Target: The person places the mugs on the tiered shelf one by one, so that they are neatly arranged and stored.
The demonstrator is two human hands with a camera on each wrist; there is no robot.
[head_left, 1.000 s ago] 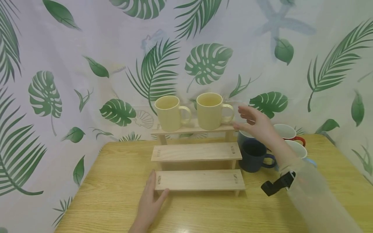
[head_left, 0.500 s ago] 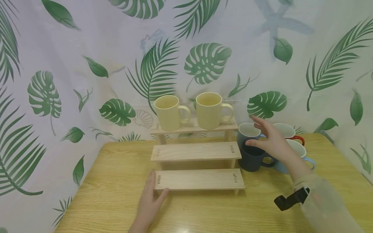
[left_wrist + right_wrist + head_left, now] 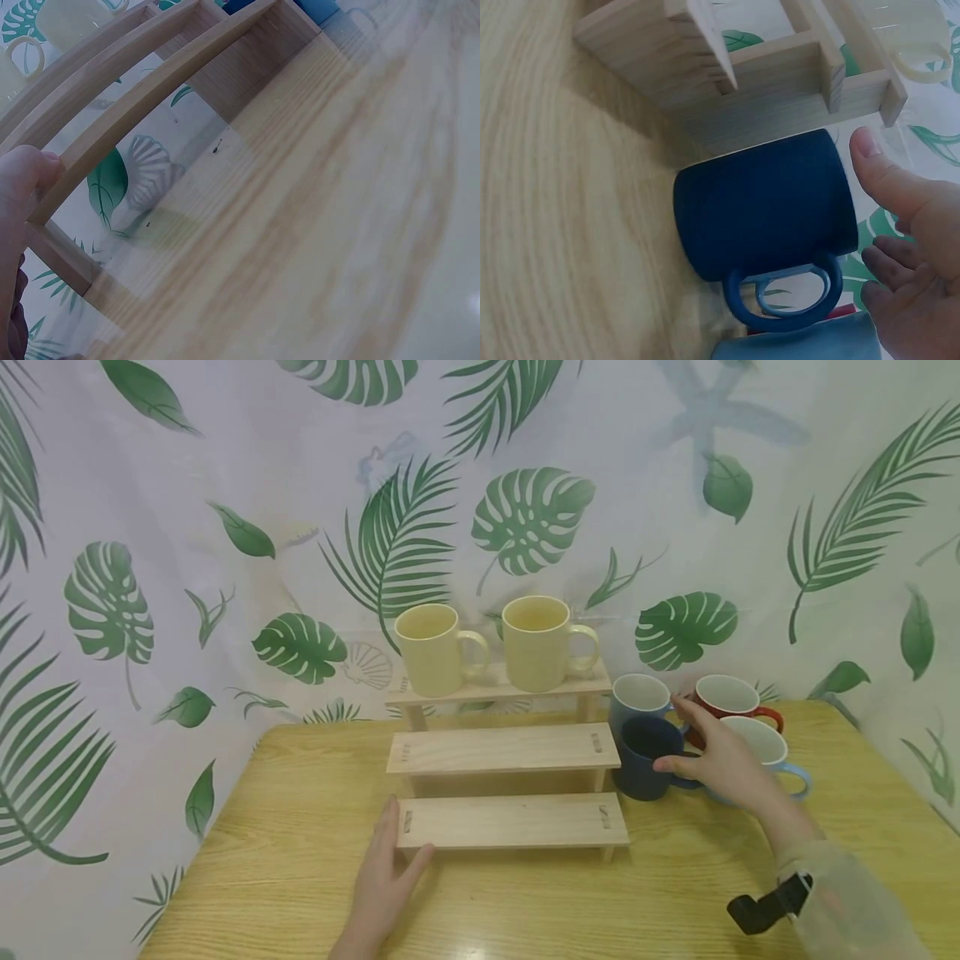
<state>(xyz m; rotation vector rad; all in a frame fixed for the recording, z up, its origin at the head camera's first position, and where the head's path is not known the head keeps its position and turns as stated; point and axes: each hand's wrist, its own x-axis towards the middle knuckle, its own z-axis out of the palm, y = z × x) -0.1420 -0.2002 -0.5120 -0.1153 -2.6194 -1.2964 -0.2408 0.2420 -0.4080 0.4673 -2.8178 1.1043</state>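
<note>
In the head view my left hand [image 3: 384, 877] holds the left front corner of a three-tier wooden shelf [image 3: 510, 822], thumb on the front edge and fingers along the side. The left wrist view shows the thumb [image 3: 34, 169] against the lowest board. My right hand [image 3: 731, 768] hovers over the handle side of a dark blue mug [image 3: 641, 768], its thumb and fingers spread apart. In the right wrist view the hand [image 3: 922, 247] is just above this mug's [image 3: 765, 202] rim, with a visible gap. Two pale yellow mugs [image 3: 431, 656] stand on the top tier.
Behind the dark blue mug stands a greyish-blue mug [image 3: 626, 702]. A red mug [image 3: 768, 717] with white inside and a light blue mug [image 3: 795, 777] are to its right, partly behind my right hand. A leaf-patterned cloth [image 3: 300, 485] hangs behind the wooden table [image 3: 262, 860].
My right hand has moved away from the right yellow mug, going right and down to the dark blue mug. The left hand stays at the shelf corner.
</note>
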